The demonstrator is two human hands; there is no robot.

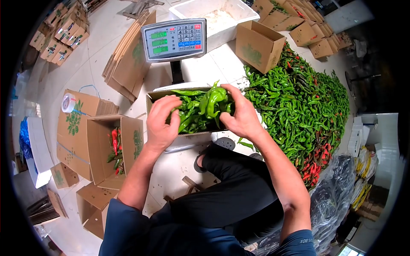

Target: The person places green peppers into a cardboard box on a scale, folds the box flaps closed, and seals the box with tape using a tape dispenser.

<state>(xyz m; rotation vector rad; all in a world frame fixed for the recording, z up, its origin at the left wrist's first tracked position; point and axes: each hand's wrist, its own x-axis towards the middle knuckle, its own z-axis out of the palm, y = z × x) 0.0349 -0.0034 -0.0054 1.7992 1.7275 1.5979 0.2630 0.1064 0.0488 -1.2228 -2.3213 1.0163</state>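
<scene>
A cardboard box point(203, 129) filled with long green peppers point(189, 112) stands on the platform of a digital scale, whose display point(174, 40) rises behind it. My left hand point(162, 121) rests over the box's left end with fingers curled at the peppers; what its fingertips hold, if anything, is hidden. At the right end, my right hand point(241, 112) has thumb and fingers spread around a bunch of light green peppers point(212, 100), which lies on top of the others and touches the fingers.
A large heap of green peppers point(303, 102), with red ones at its lower edge, spreads on the floor at right. An empty carton point(259, 46) stands behind it. Flattened cardboard point(129, 57) and an open box with red peppers point(95, 141) are at left. A white tub point(213, 17) is behind.
</scene>
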